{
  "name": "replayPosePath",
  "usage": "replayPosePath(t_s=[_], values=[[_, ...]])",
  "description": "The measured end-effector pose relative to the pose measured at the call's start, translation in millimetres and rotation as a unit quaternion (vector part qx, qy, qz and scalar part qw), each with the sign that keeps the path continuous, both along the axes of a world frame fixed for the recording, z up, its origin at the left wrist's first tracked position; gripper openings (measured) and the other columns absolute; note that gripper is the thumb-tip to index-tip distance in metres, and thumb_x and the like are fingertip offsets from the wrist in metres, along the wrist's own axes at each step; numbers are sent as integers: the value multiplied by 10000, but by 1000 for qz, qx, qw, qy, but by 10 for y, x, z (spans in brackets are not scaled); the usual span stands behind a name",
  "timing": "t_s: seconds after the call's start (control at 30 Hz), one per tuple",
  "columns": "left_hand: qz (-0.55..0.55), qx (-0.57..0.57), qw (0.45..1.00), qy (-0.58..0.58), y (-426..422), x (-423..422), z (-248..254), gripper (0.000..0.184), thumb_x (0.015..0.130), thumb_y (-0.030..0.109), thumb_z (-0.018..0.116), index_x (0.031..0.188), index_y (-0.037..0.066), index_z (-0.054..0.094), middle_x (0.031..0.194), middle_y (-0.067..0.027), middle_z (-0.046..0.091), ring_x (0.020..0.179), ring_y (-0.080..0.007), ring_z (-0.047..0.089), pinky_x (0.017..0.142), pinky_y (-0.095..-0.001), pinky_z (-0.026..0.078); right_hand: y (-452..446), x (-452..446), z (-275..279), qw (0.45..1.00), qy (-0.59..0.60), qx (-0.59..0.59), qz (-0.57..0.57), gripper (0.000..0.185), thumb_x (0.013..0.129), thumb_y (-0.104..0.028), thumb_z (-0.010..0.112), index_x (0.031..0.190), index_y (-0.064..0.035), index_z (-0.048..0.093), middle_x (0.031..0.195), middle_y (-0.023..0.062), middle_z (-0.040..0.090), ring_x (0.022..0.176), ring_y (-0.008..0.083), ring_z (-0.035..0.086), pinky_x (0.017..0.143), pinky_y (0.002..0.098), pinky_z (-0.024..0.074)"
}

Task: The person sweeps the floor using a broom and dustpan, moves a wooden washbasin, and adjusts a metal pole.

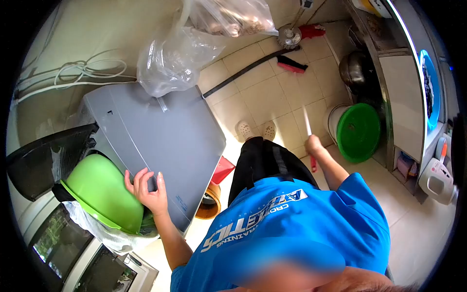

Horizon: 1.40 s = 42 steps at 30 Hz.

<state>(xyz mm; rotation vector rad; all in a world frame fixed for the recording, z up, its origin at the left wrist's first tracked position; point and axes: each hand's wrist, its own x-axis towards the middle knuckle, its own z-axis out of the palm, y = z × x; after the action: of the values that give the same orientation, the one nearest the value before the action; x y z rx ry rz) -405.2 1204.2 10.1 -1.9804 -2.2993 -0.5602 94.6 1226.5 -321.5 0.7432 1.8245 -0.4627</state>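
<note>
My right hand (314, 144) is wrapped round the white handle of a broom (307, 120), with the handle's red end sticking out below my fist. The broom's black and red bristle head (292, 64) is down on the tiled floor ahead of my feet. On the other side, my left hand (150, 191) has its fingers spread over the edge of a large grey flat-topped appliance (165, 136). It is just beside a light green basin (104, 190); whether the fingertips touch the grey top or the basin, I cannot tell.
Plastic bags (170, 61) hang at the back of the grey top. A black hose (248, 68) runs along the floor by the wall. A green basin (358, 132) stands right, near shelves with a metal pot (354, 70). A red dustpan-like piece (223, 169) is beside my leg.
</note>
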Motion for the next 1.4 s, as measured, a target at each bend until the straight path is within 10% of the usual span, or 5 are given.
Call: replayPosePath(t_s=[0.1,0.2,0.67,0.97,1.4], values=[[9,-3,1000,3,20,-17,0,138,633,108,645,718,56,549,890,-45,552,1100,-377,322,894,-471,278,-254,-277,-177,878,78,51,-470,171,764,-119,456,836,-53,596,792,120,621,735,237,606,570,340,467],[7,0,1000,-7,19,-14,-31,134,633,108,644,716,60,551,889,-42,553,1094,-380,326,894,-473,277,32,-671,364,826,129,53,-547,197,758,-62,410,872,59,514,823,248,578,818,355,577,706,410,459],[1,6,1000,-1,16,-24,-3,147,620,130,651,701,56,554,867,-44,555,1069,-380,343,894,-484,274,-345,145,221,933,4,63,-354,186,838,-160,386,931,-30,483,898,182,590,847,290,593,700,391,485],[-2,21,1000,-19,8,-65,16,163,619,145,656,701,50,553,859,-49,555,1064,-371,358,888,-478,285,135,415,1910,925,19,65,-374,220,794,-195,437,882,-12,522,848,188,591,764,328,585,657,423,469],[-38,46,997,-46,-46,-149,-22,178,614,167,675,694,60,557,822,-44,562,1031,-333,392,904,-470,278,-201,-1201,342,885,131,-3,-446,240,799,-185,447,904,2,555,911,225,568,897,359,537,771,411,433]])
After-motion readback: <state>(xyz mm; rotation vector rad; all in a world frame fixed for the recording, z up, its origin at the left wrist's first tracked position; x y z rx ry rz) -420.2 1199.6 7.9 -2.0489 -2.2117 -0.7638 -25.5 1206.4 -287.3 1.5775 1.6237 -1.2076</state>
